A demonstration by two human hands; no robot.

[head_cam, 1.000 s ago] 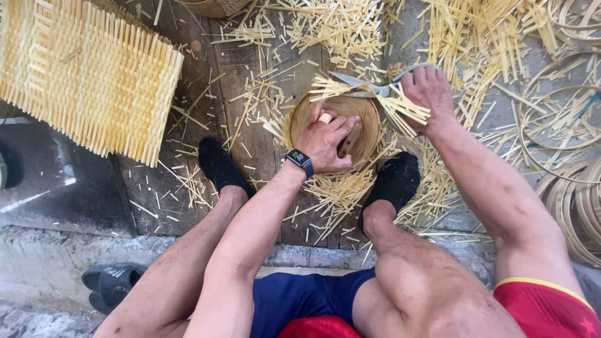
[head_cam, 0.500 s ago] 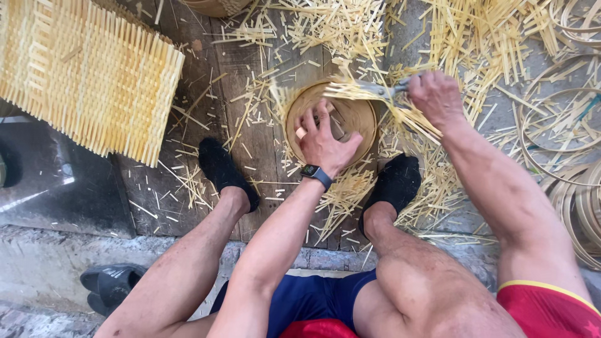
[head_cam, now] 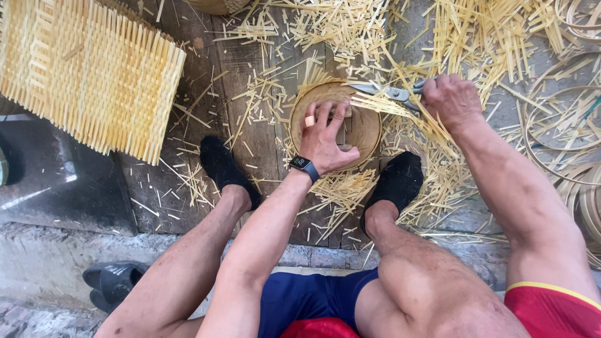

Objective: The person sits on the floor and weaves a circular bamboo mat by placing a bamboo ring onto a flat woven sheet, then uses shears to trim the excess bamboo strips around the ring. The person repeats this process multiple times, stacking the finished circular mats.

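We see 2 hands on 1 workpiece. The left hand is pressed palm-down, fingers spread, on the round woven bamboo piece, which sits on the plank floor between the 2 black-socked feet. It's a flat press, not a closed grasp: nothing is wrapped in the fingers. There's a smartwatch on that wrist and a small bandage on 1 finger.

The right hand is closed around the handles of metal shears. The blades point toward our left, long axis roughly horizontal in the head view, tilted slightly up at the tip. The tip sits at the upper edge of the round piece, among the loose strip ends sticking out of the rim. We can't tell whether the blades are parted or shut; they look near closed.

Key relation: the round piece lies left of and slightly below the shears hand, and the blade line runs nearly tangent to the far rim. The protruding bamboo strips fan out to the right and downward from the rim, crossing under the right forearm. The left hand is on the piece; the right hand stays off it, with only the shears reaching it.

Surroundings: offcut bamboo slivers litter the floor, a woven slat mat lies at upper left, coiled bamboo hoops at right, and a dark sandal at lower left.
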